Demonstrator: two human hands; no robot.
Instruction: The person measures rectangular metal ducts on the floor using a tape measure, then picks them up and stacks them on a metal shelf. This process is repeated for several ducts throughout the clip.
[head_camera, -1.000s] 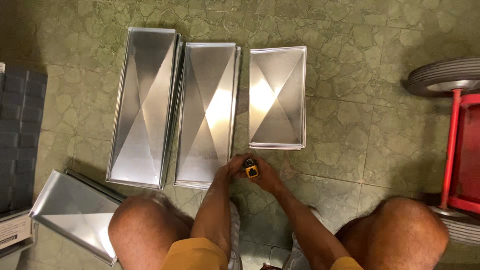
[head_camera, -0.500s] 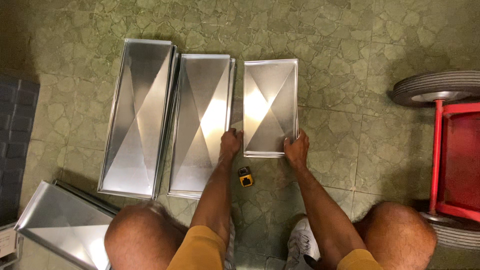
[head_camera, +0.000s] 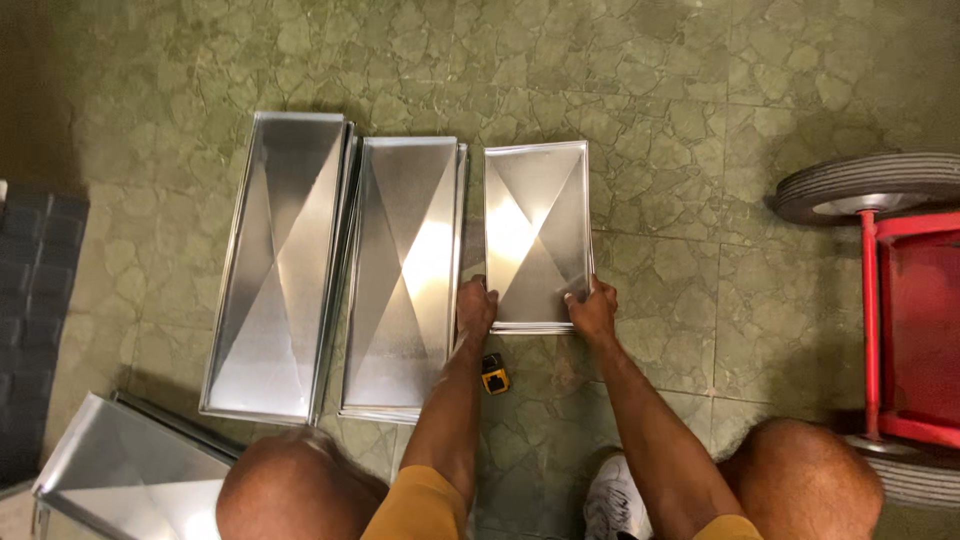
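Green mottled tile floor (head_camera: 700, 80). Short sheet-metal pan (head_camera: 535, 235) lies flat, landmark; two longer pans (head_camera: 400, 270) side by side to its left, yellow tape measure (head_camera: 494, 374) just below its near-left corner. Left hand (head_camera: 476, 308) and right hand (head_camera: 592, 310) each clasp a near corner. Step looks like squaring or shifting; needs even pull
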